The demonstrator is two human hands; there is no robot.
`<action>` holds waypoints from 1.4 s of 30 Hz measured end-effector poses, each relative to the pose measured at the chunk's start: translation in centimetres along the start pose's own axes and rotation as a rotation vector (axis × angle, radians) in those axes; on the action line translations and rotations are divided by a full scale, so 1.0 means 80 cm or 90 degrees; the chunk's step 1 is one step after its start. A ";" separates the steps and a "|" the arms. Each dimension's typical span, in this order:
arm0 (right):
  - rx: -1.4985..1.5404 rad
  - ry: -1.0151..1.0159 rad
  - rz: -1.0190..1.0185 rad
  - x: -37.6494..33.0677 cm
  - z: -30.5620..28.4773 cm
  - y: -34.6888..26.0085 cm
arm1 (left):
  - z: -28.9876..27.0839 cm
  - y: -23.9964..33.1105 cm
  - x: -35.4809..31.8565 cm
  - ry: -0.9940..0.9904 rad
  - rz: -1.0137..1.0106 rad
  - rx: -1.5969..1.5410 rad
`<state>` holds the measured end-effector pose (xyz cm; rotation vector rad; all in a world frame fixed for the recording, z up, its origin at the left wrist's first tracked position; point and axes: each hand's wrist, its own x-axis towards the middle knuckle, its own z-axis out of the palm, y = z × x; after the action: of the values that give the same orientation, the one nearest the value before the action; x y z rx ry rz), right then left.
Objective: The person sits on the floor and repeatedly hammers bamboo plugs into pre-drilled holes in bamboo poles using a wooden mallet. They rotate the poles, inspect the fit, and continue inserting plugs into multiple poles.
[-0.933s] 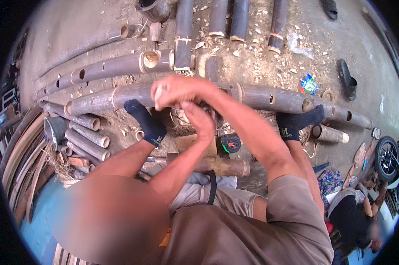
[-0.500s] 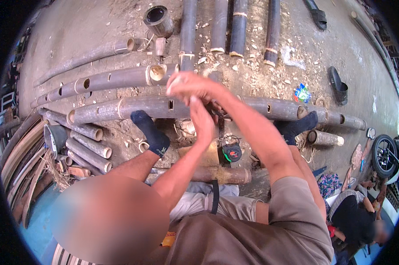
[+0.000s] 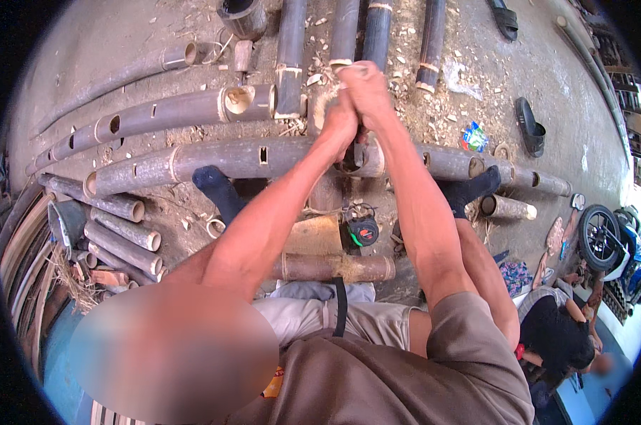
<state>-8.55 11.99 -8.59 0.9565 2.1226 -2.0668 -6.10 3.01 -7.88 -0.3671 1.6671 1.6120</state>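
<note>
A long dark bamboo pole (image 3: 221, 157) with several cut openings lies crosswise in front of me. My dark-socked feet (image 3: 217, 191) rest against it on either side. Over its middle, above a wide opening (image 3: 363, 161), both my hands are close together. My right hand (image 3: 368, 88) is closed and sits farther out. My left hand (image 3: 341, 122) is closed just below and beside it, toward me. Something dark shows under the left hand at the opening, but what the hands grip is mostly hidden by them.
Another bamboo pole (image 3: 171, 111) lies beyond at left. Several upright-pointing bamboo tubes (image 3: 290, 57) lie farther out among wood chips. A tape measure (image 3: 363, 231) and a short bamboo piece (image 3: 310, 268) are nearer me. Bamboo offcuts (image 3: 125, 237) lie left; another person (image 3: 558, 326) sits right.
Both hands have moved right and away from me and drawn together. The wide opening in the pole now shows below them. The whole view has shifted slightly.
</note>
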 end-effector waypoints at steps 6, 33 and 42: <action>0.248 0.330 -0.033 -0.068 -0.072 0.028 | 0.025 0.012 -0.009 -0.308 0.074 0.374; 0.258 -0.581 0.204 -0.004 0.049 -0.013 | -0.021 -0.035 -0.090 0.230 0.160 0.053; 0.077 -0.737 0.043 -0.046 0.076 -0.004 | 0.007 -0.077 -0.116 0.298 0.190 -0.198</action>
<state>-8.10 4.99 -7.44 -0.2123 1.3071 -1.9348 4.37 -0.20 -5.81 -0.7259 1.8758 2.1415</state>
